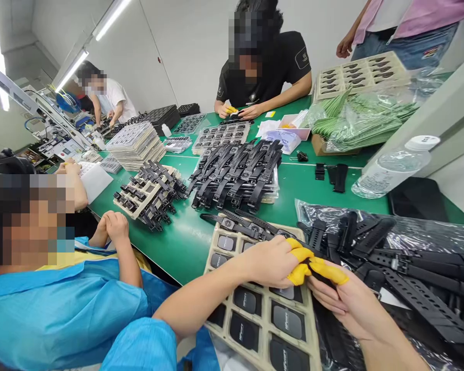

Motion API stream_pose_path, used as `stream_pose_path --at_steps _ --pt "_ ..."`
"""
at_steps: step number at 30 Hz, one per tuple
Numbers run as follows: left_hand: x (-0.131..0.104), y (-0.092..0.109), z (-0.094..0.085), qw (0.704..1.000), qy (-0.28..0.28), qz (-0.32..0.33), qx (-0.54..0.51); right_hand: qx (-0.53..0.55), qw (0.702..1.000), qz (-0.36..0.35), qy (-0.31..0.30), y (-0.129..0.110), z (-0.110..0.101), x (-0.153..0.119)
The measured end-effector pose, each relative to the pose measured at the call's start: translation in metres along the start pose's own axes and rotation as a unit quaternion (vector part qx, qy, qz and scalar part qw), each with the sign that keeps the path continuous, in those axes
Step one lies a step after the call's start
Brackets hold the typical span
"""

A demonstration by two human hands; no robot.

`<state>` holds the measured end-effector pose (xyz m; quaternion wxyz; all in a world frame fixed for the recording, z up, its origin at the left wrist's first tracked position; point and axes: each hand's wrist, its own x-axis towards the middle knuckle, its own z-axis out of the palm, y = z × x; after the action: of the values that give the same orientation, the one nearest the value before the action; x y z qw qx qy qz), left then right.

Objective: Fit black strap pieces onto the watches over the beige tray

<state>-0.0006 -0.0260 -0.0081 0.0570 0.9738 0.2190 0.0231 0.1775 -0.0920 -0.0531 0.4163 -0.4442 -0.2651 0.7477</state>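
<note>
My left hand (276, 260) and my right hand (342, 291) meet over the right edge of a cream tray (313, 322), yellow covers on several fingertips. Both are closed around a black watch strap (322, 276); fingers hide most of it, so I cannot tell whether a watch body is attached. Square black watch faces (288, 322) sit in the tray's compartments below. Across its far end lie strapped watches (251, 226), backs up. To the right of my hands, loose black watch straps (413, 268) are heaped on clear plastic wrap (417, 226).
Strapped watches (235, 172) cover a tray stack ahead, beside another loaded tray (150, 193). A water bottle (396, 167) and a black phone-like slab (419, 198) stand right, near green bagged sheets (371, 121). A person in blue (62, 304) sits close left; another (263, 72) works opposite.
</note>
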Motion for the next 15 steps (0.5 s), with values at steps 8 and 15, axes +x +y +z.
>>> stream_pose_path --at_steps 8,15 --pt "-0.001 0.000 -0.001 0.999 -0.007 0.015 0.030 -0.041 0.999 -0.007 -0.004 0.009 -0.010 0.008" --pt "-0.002 0.003 -0.005 0.999 -0.004 0.006 0.041 -0.062 0.998 -0.015 0.002 0.009 -0.010 0.009"
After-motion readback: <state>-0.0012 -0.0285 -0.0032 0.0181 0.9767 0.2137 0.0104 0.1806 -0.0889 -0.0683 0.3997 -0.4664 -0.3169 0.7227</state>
